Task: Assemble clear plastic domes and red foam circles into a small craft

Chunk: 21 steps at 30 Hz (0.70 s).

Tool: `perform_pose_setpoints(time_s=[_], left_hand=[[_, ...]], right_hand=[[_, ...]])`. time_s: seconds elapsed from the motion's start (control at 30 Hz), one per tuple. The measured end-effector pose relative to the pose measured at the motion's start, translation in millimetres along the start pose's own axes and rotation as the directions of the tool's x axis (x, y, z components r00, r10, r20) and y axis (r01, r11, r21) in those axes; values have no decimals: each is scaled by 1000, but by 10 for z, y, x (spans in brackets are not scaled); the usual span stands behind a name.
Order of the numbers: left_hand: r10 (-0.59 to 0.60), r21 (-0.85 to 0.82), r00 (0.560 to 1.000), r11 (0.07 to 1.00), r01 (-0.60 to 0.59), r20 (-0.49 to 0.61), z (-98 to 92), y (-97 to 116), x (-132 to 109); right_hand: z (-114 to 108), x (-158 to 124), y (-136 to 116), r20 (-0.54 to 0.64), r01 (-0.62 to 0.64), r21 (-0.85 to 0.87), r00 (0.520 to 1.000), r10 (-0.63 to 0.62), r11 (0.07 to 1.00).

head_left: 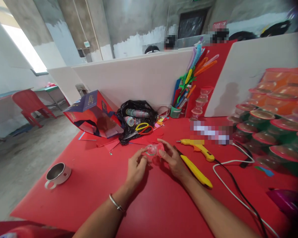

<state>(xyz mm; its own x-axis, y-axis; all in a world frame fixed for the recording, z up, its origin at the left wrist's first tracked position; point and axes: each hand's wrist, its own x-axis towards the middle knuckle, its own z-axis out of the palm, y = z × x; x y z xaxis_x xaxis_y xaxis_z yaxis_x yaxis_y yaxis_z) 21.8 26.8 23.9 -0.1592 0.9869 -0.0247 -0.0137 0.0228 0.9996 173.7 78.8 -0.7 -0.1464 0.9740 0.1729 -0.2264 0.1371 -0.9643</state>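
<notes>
Both my hands meet over the red table (89,185) around a small clear plastic cup with a red lid (154,149). My left hand (136,167), with a metal bangle on its wrist, pinches the cup's left side. My right hand (172,158) grips its right side with fingers curled round it. A yellow utility knife (196,171) lies just right of my right wrist. A yellow glue gun (197,147) rests beyond it.
A steel cup (57,173) stands at the left. A black bag with tape rolls (136,115), scissors (141,129) and a red-blue paper bag (94,114) lie behind. Stacked lidded cups (268,122) fill the right. White and black cables (235,185) cross the table.
</notes>
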Motion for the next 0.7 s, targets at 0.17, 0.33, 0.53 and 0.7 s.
perform_pose_setpoints(time_s=[0.17,0.33,0.53,0.7], left_hand=[[51,-32,999,998,-50,11,-40,117,-7],[55,-41,998,998,-53,41,-73,68,16],[114,-55,993,992,-113,20,-65,-14,61],[247,25,967,969,-245,-60,-65,-41,93]], right_hand=[[33,-34,17,97,9,-159,995,7,987],[71,-55,38,185,104,-309,982,-47,945],[78,-71,56,229,165,-370,970,-83,914],[79,-100,12,246,55,-223,969,2,973]])
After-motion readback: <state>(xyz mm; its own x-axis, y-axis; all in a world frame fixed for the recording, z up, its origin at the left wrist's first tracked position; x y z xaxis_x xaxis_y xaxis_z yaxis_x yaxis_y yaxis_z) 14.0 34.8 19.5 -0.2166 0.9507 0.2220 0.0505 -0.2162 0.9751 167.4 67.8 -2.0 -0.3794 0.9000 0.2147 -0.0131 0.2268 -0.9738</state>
